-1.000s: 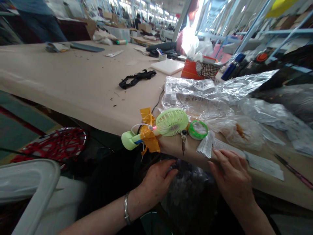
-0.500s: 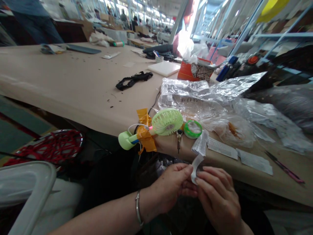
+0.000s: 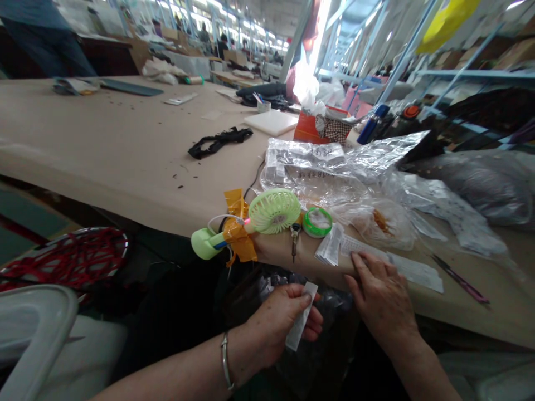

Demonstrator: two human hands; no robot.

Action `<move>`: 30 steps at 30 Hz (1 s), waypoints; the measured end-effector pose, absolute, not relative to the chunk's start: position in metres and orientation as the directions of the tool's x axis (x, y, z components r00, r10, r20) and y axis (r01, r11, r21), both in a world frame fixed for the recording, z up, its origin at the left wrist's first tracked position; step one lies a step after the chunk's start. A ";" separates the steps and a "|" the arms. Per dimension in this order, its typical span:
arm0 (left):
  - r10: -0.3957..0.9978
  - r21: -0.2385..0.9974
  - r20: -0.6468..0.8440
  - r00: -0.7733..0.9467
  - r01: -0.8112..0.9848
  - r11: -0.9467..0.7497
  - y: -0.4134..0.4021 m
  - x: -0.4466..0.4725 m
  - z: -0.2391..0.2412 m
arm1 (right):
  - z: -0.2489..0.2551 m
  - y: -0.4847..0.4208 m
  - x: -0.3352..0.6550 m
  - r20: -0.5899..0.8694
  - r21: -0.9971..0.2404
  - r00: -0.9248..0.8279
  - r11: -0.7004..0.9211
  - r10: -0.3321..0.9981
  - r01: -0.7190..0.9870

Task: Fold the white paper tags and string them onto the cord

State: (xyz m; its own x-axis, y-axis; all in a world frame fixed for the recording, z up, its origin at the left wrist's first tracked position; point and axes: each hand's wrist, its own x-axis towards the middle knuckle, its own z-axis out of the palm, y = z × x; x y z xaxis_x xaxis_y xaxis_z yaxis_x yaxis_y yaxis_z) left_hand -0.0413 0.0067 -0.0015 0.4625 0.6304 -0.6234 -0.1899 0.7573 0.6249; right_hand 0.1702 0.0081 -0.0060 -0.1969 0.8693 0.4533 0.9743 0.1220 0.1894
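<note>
My left hand pinches a small white paper label below the table edge, over a dark bag of pieces in my lap. Resting on the table edge, my right hand lays its fingers flat on a row of white label strips. A small stack of labels sits just left of those fingers. A light green handheld fan taped with orange tape is fixed at the table edge, with a green tape roll beside it.
Clear plastic bags and grey bundles cover the table's right side. Black fabric scrap, white board, red tissue box lie farther back. Thin scissors lie at right. A red-wired ring and white chair are at left.
Both hands held a label together half a second ago. Now the left keeps it alone, lower down, and the right has gone back up onto the label strips on the table.
</note>
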 end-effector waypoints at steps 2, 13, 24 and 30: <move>0.627 0.630 -0.628 0.461 -0.172 0.757 0.005 -0.040 -0.004 | -0.011 0.005 0.173 0.491 0.182 -0.234 0.164 0.839 0.970; 0.545 0.521 -0.630 0.554 -0.219 0.825 0.009 -0.038 0.005 | -0.010 -0.013 0.160 0.735 -0.273 -0.181 0.529 0.654 0.803; 0.591 0.392 -0.541 0.599 -0.442 0.807 0.003 -0.041 -0.002 | -0.023 -0.035 0.107 0.662 -0.288 -0.437 0.745 0.609 0.602; 0.589 0.415 -0.523 0.615 -0.421 0.807 0.001 -0.041 -0.003 | -0.020 -0.040 0.105 0.648 -0.330 -0.455 0.763 0.611 0.555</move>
